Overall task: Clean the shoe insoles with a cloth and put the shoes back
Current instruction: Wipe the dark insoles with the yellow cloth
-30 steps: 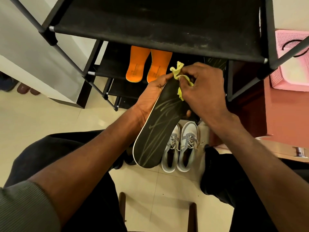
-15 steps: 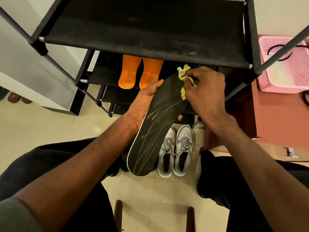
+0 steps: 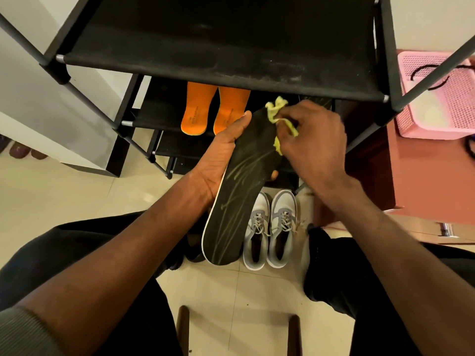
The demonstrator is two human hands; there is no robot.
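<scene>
A black insole point(image 3: 236, 191) is held up in front of a black shoe rack point(image 3: 221, 44) as I watch through the head camera, its face streaked with pale marks. The left hand point(image 3: 218, 160) cradles it from beneath at the middle, thumb along the near edge and a fingertip showing past the far edge, a curled grip around the insole. The right hand point(image 3: 311, 140) pinches a bunched yellow cloth point(image 3: 276, 111) against the toe end, fingers curled tight on the fabric. Below, a pair of grey shoes point(image 3: 270, 227) stands side by side on the tiled floor point(image 3: 77, 196), just beside the heel end of the insole and waiting to be refilled. Two orange insoles point(image 3: 216, 111) lie on a lower shelf of the rack, and a pink basket point(image 3: 437, 98) sits off to the right. I judge the insole light and bendy, likely to flex under pressure, so support across the middle from behind suits it while the cloth rubs lengthwise. The cloth is soft and limp and needs bunching to bear down. The streaks suggest that wiping is under way, with the shoes not yet put back.
</scene>
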